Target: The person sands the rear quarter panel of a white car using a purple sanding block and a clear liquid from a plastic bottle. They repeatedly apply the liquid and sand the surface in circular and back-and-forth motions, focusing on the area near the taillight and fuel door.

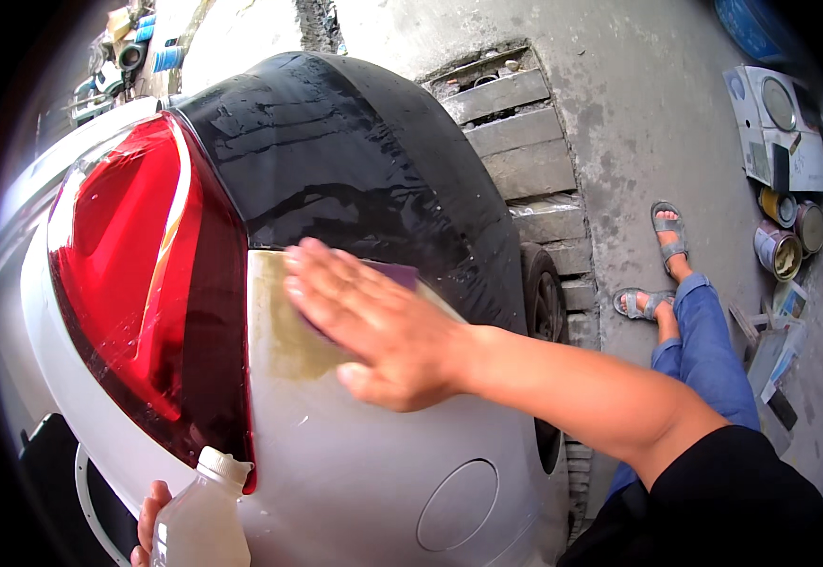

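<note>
My right hand lies with fingers stretched out flat on a purple pad, over an olive-yellow patch on the silver car body. The patch borders a glossy red tail light and a dark, wet-looking upper panel. At the lower left, my left hand is closed around a translucent white plastic bottle with a white cap, just below the tail light. A round fuel flap is lower on the body.
A wheel shows beside slatted concrete slabs. My sandalled feet stand on the concrete floor. Tins, a white carton and a blue drum line the right side; clutter fills the upper left.
</note>
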Motion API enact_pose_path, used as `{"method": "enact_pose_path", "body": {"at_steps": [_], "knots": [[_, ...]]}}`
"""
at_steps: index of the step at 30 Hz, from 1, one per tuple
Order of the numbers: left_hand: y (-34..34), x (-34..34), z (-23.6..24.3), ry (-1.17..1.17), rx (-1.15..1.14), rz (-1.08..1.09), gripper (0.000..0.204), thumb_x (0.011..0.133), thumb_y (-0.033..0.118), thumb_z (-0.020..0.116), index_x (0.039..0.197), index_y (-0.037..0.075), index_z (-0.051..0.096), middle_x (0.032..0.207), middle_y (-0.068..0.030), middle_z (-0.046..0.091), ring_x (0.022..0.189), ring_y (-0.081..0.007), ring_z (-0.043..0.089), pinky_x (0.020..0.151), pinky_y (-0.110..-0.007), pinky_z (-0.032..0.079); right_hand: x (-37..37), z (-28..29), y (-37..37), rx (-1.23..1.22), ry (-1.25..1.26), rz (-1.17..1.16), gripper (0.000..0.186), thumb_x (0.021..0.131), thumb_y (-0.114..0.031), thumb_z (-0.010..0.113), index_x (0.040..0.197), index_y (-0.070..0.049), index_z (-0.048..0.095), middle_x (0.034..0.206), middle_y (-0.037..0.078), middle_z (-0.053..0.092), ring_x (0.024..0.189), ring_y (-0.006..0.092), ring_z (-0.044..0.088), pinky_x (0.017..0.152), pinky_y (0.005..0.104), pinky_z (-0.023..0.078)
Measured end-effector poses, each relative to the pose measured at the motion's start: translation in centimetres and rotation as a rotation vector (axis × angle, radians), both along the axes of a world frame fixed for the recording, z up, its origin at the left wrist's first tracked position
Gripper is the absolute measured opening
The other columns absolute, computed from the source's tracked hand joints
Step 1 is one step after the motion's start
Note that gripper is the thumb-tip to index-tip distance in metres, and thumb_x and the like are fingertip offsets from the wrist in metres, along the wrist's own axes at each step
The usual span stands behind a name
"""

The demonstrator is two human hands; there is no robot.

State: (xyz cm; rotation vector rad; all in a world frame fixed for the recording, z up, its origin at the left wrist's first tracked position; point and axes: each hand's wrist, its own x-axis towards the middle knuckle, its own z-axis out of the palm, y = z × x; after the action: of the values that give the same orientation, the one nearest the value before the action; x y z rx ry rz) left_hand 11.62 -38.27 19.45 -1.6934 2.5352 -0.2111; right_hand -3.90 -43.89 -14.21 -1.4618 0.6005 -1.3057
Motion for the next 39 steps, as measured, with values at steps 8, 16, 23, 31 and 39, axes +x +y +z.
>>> {"method": "enact_pose_path", "body": {"at_steps": [8,16,23,31,39], "knots": [[-0.4,-1.1,0.6,-0.313,0.001,-0.048,0.078,0.102,0.062,0.028,0.134,-0.008,0.039,0.124,-0.0283,0.063,0.119,-0.0384,0.063,0.112,-0.046,0.037,-1.6,-1.3,1.3,0.018,0.081,0.054,0.082,0.082,-0.016,0.055,0.154,0.007,0.023,0.163,0.027,0.017,0.153,0.04,0.014,0.125,0.0496,0.014],[-0.5,-1.9,1.0,-0.693,-0.029,-0.08,0.051,0.107,0.04,0.036,0.126,-0.004,0.054,0.12,-0.0206,0.069,0.122,-0.031,0.063,0.11,-0.041,0.036,-0.1,-1.3,1.7,0.024,0.033,-0.003,0.087,0.082,-0.017,0.052,0.159,0.0,0.015,0.166,0.023,0.011,0.155,0.0387,0.006,0.125,0.0498,0.012],[-1.2,-2.7,1.2,-0.758,0.082,-0.068,0.047,0.107,0.037,0.037,0.124,-0.001,0.057,0.126,-0.0192,0.067,0.123,-0.0289,0.063,0.111,-0.039,0.035,0.8,2.9,-1.0,-0.002,0.061,-0.058,0.081,0.087,-0.024,0.051,0.153,0.011,0.019,0.162,0.032,0.012,0.153,0.0438,0.009,0.125,0.0503,0.011],[-0.9,-0.8,1.1,-0.645,-0.019,-0.119,0.053,0.107,0.042,0.035,0.128,-0.004,0.051,0.127,-0.022,0.066,0.123,-0.0318,0.063,0.11,-0.041,0.038,-2.1,-3.4,7.1,0.266,0.109,0.06,0.086,0.088,-0.02,0.054,0.158,0.004,0.011,0.164,0.028,0.01,0.154,0.0418,0.005,0.125,0.0486,0.011],[-0.5,1.7,1.0,-0.312,-0.098,0.003,0.072,0.103,0.057,0.035,0.135,-0.007,0.04,0.128,-0.0285,0.062,0.12,-0.038,0.063,0.107,-0.045,0.044,-0.4,-0.7,3.4,0.18,0.031,-0.018,0.082,0.088,-0.019,0.053,0.157,0.004,0.015,0.165,0.026,0.012,0.154,0.0388,0.008,0.125,0.0484,0.011]]}}
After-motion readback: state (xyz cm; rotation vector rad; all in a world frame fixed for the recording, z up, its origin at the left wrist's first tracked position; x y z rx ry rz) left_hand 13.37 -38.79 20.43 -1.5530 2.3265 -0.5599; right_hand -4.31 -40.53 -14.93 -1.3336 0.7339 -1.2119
